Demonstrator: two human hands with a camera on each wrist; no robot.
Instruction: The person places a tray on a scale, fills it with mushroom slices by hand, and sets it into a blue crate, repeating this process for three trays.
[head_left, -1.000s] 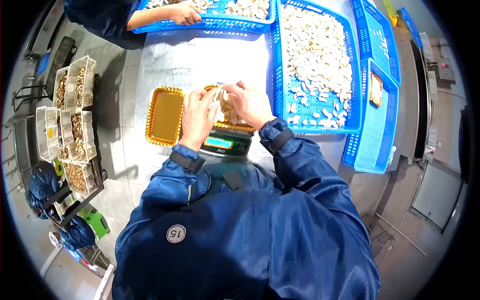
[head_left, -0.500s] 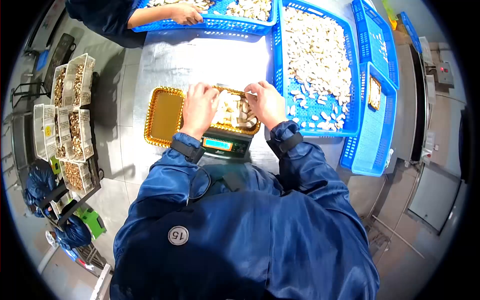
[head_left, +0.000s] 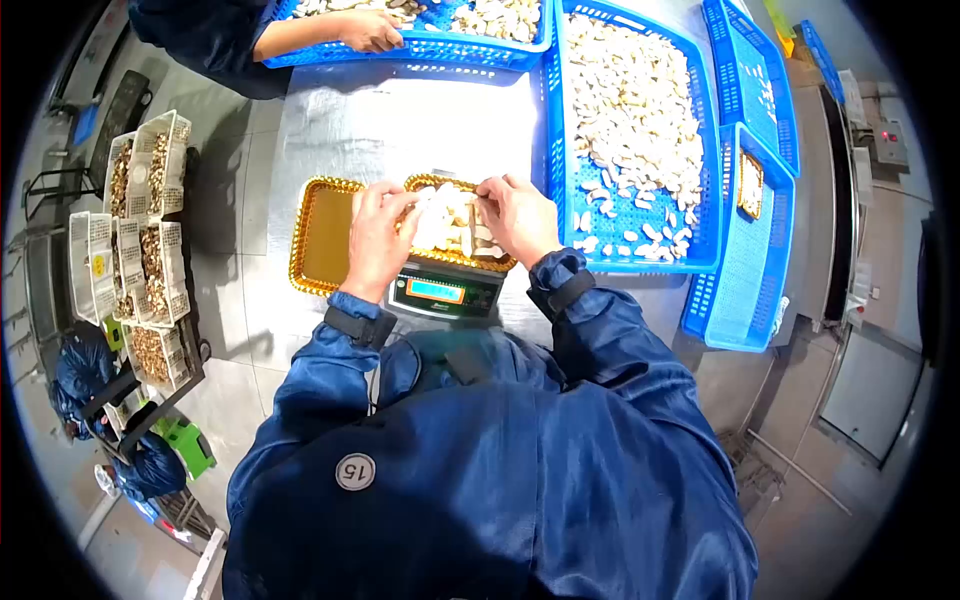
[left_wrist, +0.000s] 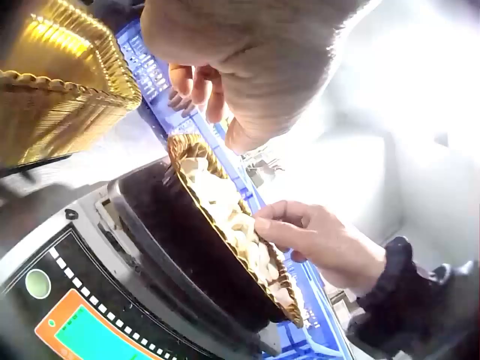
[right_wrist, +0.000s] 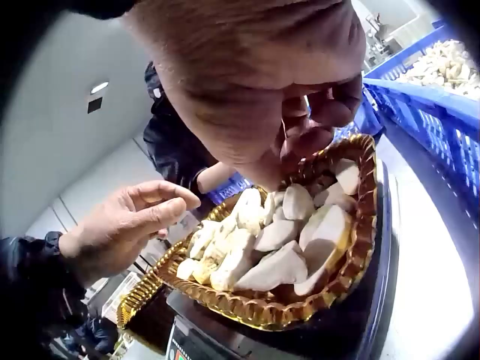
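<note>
Pale pieces in a gold tray are flanked by left hand (relaxed, empty) and right hand (grip indeterminable), bare tabletop seen beyond the rim.

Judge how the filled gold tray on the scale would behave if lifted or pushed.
The gold tray may flex if lifted by one edge, since its fluted wall looks thin. The pale slices lie loose and heaped, so tilting could spill some. Being wide and low, it would probably slide across the scale rather than tip.
</note>
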